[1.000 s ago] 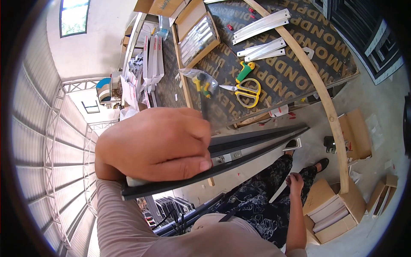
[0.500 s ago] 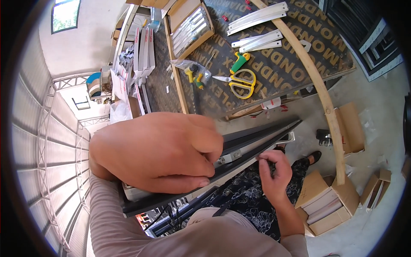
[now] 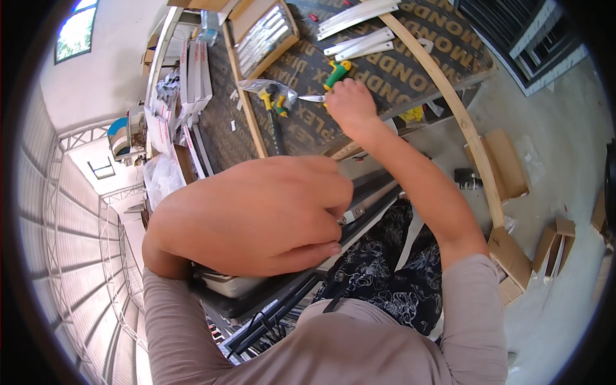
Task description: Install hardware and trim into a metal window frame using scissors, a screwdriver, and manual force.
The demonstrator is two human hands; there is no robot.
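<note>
My left hand (image 3: pixel 250 218) is closed, large in the foreground, over a long black metal profile (image 3: pixel 375 186) that slants up to the right. The fingers curl round the profile, and their tips are partly hidden. Just past the knuckles a small silver fitting (image 3: pixel 354 213) sits in the profile's groove. Beneath the wrist shows a rounded pale grey part (image 3: pixel 234 284). Reaching across to the table, my right hand (image 3: pixel 350 106) closes over the handles of the yellow-handled scissors (image 3: pixel 313 99). Only the blades stick out to the left. Beyond that hand lies a green-and-yellow handled tool (image 3: pixel 337 74).
On the dark printed board (image 3: pixel 308 131) lie a black-and-yellow tool (image 3: pixel 269 106), silver metal strips (image 3: pixel 359 45) and a box of metal parts (image 3: pixel 266 38). A curved wooden strip (image 3: pixel 449 90) crosses at the right. Cardboard boxes (image 3: pixel 500 167) stand on the floor.
My right hand has left the black profile and stretched forward to the scissors on the table. The left hand stays over the profile. The view has shifted slightly.
</note>
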